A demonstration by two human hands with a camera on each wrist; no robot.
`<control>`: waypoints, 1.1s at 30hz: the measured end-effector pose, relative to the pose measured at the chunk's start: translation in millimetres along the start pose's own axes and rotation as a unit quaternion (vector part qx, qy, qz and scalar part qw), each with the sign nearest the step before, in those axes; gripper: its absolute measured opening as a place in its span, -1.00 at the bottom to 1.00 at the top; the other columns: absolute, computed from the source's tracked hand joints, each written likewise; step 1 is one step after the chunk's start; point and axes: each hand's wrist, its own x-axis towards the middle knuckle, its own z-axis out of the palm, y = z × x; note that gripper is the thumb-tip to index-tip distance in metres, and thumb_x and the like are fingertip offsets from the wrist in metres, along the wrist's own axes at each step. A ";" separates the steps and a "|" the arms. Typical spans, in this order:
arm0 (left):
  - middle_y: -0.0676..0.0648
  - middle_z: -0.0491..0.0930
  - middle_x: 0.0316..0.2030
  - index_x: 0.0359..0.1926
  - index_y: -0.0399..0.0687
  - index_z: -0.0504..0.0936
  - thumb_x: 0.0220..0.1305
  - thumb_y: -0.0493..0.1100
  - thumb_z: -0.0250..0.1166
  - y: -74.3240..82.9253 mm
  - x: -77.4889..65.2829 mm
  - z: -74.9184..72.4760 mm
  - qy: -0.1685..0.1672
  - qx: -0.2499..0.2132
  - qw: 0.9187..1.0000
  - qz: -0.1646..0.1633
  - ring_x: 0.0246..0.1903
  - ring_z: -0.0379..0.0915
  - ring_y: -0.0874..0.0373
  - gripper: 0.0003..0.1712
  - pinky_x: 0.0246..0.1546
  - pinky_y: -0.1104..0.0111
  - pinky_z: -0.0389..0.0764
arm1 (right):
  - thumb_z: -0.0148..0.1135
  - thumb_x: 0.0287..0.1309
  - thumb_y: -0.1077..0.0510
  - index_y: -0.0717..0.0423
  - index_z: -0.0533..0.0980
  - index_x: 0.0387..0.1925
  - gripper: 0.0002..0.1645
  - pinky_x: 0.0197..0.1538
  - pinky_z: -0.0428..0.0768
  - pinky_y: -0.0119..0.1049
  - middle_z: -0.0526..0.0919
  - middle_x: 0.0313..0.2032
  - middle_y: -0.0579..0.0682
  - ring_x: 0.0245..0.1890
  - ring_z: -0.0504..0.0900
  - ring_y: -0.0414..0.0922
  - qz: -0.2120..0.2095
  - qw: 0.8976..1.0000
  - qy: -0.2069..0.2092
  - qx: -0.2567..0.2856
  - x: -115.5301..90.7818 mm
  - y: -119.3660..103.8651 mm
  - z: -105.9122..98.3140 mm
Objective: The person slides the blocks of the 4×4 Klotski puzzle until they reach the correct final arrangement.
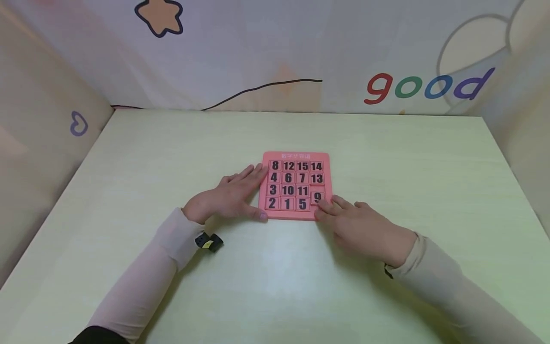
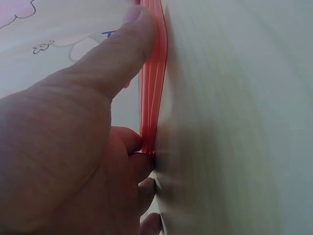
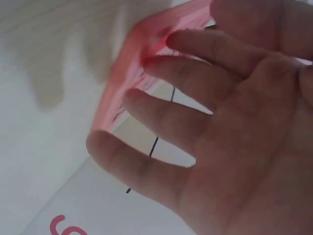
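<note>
A pink number sliding puzzle (image 1: 296, 155) lies flat on the table, its number tiles in rows. My left hand (image 1: 227, 197) spans the puzzle's left side, fingertips at the upper left edge and thumb (image 1: 258, 215) against the near left corner. In the left wrist view, that thumb and the fingers touch the red side wall (image 2: 152, 98). My right hand (image 1: 361, 230) reaches over the lower right corner, its fingertips at the 9 tile (image 1: 317, 196). This tile sits with a gap above it, below the 13 tile (image 1: 316, 178). The right wrist view shows extended fingers (image 3: 161, 110) above the puzzle.
The pale green table (image 1: 275, 286) surrounds the puzzle. A printed backdrop (image 1: 258, 48) with a star and the word "good" rises behind the far edge, and panels stand at both sides. A black strap piece (image 1: 209, 242) hangs at the left wrist.
</note>
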 end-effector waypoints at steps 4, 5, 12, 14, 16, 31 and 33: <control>-0.02 -0.41 0.60 0.62 0.00 -0.34 0.16 0.39 0.38 2.8 2.4 -2.2 0.000 -0.002 1.000 0.002 0.55 -0.62 0.02 0.38 0.42 -0.11 -0.17 | 0.08 0.39 0.26 0.15 0.40 0.41 -0.42 0.22 0.41 0.28 0.35 0.42 0.19 0.44 0.22 0.27 -0.020 0.999 -0.004 0.043 -5.6 1.2 -6.0; -0.01 -0.41 0.60 0.62 0.00 -0.34 0.16 0.39 0.38 3.4 3.1 -2.9 0.000 -0.002 1.000 0.002 0.55 -0.62 0.02 0.38 0.43 -0.11 -0.17 | 0.09 0.39 0.25 0.16 0.39 0.42 -0.41 0.23 0.39 0.29 0.32 0.43 0.20 0.44 0.19 0.28 -0.021 0.999 -0.002 0.048 -4.9 2.4 -6.7; -0.03 -0.40 0.60 0.62 -0.02 -0.34 0.15 0.37 0.39 5.7 6.8 -4.1 -0.002 0.000 1.000 0.002 0.55 -0.62 0.01 0.39 0.43 -0.11 -0.17 | 0.13 0.42 0.21 0.26 0.24 0.49 -0.32 0.27 0.28 0.36 0.14 0.51 0.23 0.50 0.00 0.31 0.028 0.999 0.008 0.046 6.5 11.9 -2.7; -0.04 -0.40 0.60 0.62 -0.02 -0.34 0.15 0.37 0.40 6.5 7.3 -3.7 -0.003 0.000 1.000 0.003 0.55 -0.61 0.00 0.39 0.43 -0.12 -0.18 | 0.12 0.43 0.20 0.27 0.25 0.48 -0.33 0.27 0.27 0.37 0.16 0.50 0.23 0.50 -0.01 0.32 0.035 0.998 0.001 0.042 6.3 12.8 -0.7; -0.04 -0.40 0.60 0.62 -0.03 -0.34 0.16 0.37 0.40 7.7 7.1 -3.7 -0.004 -0.001 1.000 0.003 0.55 -0.61 0.00 0.39 0.43 -0.12 -0.18 | 0.09 0.42 0.22 0.25 0.30 0.46 -0.37 0.26 0.28 0.38 0.22 0.48 0.21 0.50 0.01 0.32 0.032 0.998 -0.003 0.047 4.2 13.2 0.0; -0.06 -0.36 0.60 0.62 -0.06 -0.31 0.15 0.34 0.42 7.3 0.3 -1.0 0.007 -0.002 1.000 0.003 0.55 -0.57 -0.05 0.38 0.41 -0.20 -0.14 | 0.05 0.48 0.07 0.18 0.15 0.54 -0.28 0.37 0.12 0.35 -0.01 0.55 0.18 0.54 -0.18 0.26 0.074 0.994 0.004 0.085 39.2 35.7 -4.4; -0.07 -0.37 0.60 0.62 -0.07 -0.31 0.16 0.35 0.40 6.8 0.1 0.8 0.009 0.000 1.000 0.007 0.55 -0.56 -0.06 0.38 0.41 -0.21 -0.14 | 0.07 0.48 -0.01 0.18 0.13 0.55 -0.24 0.36 0.13 0.36 -0.04 0.56 0.19 0.54 -0.18 0.27 0.077 0.994 -0.006 0.078 41.6 35.0 -3.3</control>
